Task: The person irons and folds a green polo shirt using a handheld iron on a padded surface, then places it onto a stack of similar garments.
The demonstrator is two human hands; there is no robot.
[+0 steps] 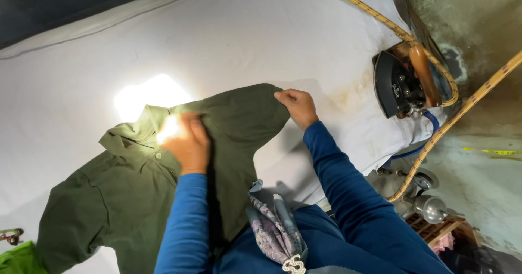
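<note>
Green shirt [130,192] lay spread on the white padded ironing table [261,40], collar toward the upper left, body running down toward the lower left edge of the view. Left hand [187,143] sat on the shirt just beside the collar, fingers curled down onto the cloth; blurred and partly washed out by a bright light patch, so can't tell if it was pinching fabric or only pressing on it. Right hand [296,106] was closed on the shirt's upper right edge, thumb and fingers pinching the fabric, that edge pulled taut toward the right. Both arms in blue sleeves.

Iron [403,81] with a brown handle rested on the table's far right, well apart from both hands and the shirt. Braided yellow cord [380,19] ran across the top right to it, blue hose [418,149] hung below it. Grey patterned cloth [274,230] hung at the person's waist. Scrap of bright green fabric [19,259] at bottom left corner, next to the shirt's lower end
</note>
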